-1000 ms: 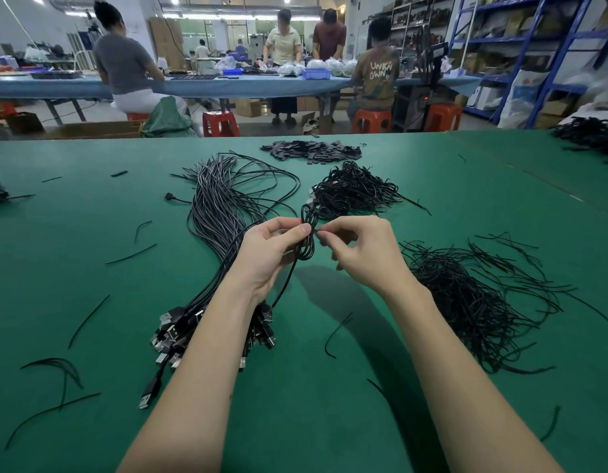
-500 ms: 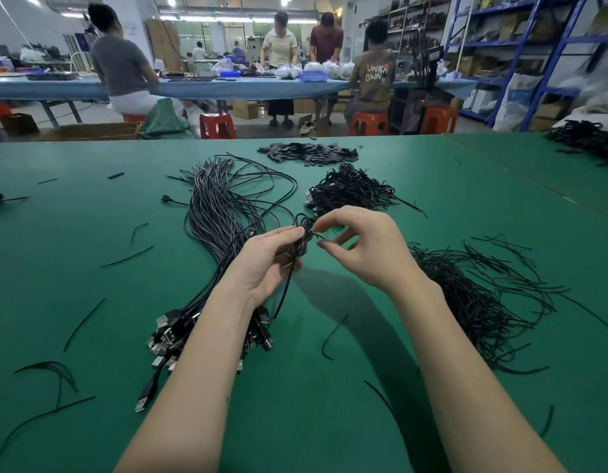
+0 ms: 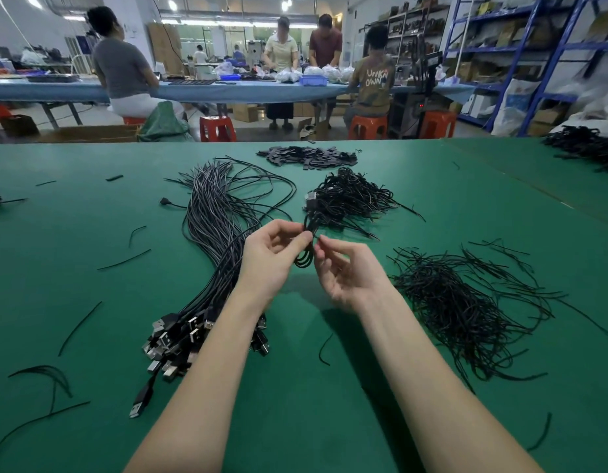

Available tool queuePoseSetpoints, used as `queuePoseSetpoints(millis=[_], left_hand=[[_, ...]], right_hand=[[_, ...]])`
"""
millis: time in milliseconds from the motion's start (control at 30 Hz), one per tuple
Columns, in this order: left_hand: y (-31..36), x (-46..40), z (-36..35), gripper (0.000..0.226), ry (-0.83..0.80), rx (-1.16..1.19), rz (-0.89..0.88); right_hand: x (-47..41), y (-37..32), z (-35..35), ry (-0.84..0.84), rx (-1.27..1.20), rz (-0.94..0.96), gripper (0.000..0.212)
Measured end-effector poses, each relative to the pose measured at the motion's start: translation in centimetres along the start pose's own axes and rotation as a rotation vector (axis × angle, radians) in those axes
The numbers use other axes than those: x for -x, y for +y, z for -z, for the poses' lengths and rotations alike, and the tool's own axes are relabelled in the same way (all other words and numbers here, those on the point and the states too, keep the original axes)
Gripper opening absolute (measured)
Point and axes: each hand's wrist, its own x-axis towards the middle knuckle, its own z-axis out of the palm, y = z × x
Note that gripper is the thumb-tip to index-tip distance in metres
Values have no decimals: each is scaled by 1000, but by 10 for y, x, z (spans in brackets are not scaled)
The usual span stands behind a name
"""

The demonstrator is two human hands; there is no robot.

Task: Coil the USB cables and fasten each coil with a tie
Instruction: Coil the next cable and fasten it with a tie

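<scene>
A small black coiled USB cable point(image 3: 304, 257) hangs above the green table point(image 3: 91, 268) between my hands. My left hand point(image 3: 270, 261) grips the coil at its top with thumb and fingers. My right hand point(image 3: 347, 274) pinches a thin black tie at the coil's top, palm turned toward me. A long bundle of straight USB cables point(image 3: 214, 240) lies to the left, its plugs near my left forearm. A pile of tied coils point(image 3: 347, 199) sits just beyond my hands. Loose black ties point(image 3: 459, 302) are heaped on the right.
A heap of flat black strips point(image 3: 309, 158) lies farther back. Stray ties point(image 3: 125, 261) dot the left side of the table. More black cables point(image 3: 589, 148) lie at the far right edge. Beyond the table, people sit and stand at a blue bench point(image 3: 227, 90).
Both hands rose and shifted slightly away from me with the coil. My right hand turned palm-up, its fingers moved round the coil's top.
</scene>
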Motion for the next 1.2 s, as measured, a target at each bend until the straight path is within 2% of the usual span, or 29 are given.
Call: queuePoseSetpoints(millis=[33, 133, 200, 267, 433, 533, 600, 667, 700, 800, 867, 933, 1000, 1100, 1133, 1200], left_hand=[[1, -1, 2, 9, 6, 44, 69], [6, -4, 7, 5, -33, 231, 302], [9, -6, 9, 3, -60, 326, 400], [12, -5, 8, 7, -79, 383, 481], [14, -5, 10, 10, -95, 462, 592], [9, -7, 10, 6, -76, 418, 561], [3, -7, 10, 4, -49, 321, 495], [0, -7, 11, 9, -30, 211, 415], [-1, -7, 12, 11, -34, 157, 371], [0, -6, 14, 15, -121, 65, 207], [4, -7, 14, 11, -152, -20, 110], [7, -10, 14, 9, -122, -56, 82], [7, -13, 11, 10, -29, -22, 127], [2, -35, -5, 16, 165, 221, 296], [2, -47, -13, 18, 222, 318, 362], [1, -74, -27, 26, 269, 441, 465]], right_hand=[[-2, 1, 0, -1, 159, 95, 3], [-3, 0, 5, 9, 788, 716, 9], [-4, -5, 11, -48, 1063, 1002, 8], [-5, -8, 17, -84, 1226, 1165, 9], [-12, -9, 22, -88, 1332, 1363, 11], [-12, -7, 22, -58, 1354, 1364, 7], [-12, -5, 21, -34, 1346, 1243, 6], [-12, -5, 18, -26, 1222, 953, 7], [-10, -5, 16, -61, 1066, 750, 8], [0, -10, 14, -210, 380, 137, 9], [3, -13, 12, -199, 118, -55, 8], [1, -10, 9, -175, 75, -44, 8], [-8, -4, 11, -86, 302, 134, 16], [-23, 7, 29, 323, 921, 546, 29], [-26, 8, 36, 444, 1000, 654, 33], [-30, 8, 43, 544, 939, 765, 42]])
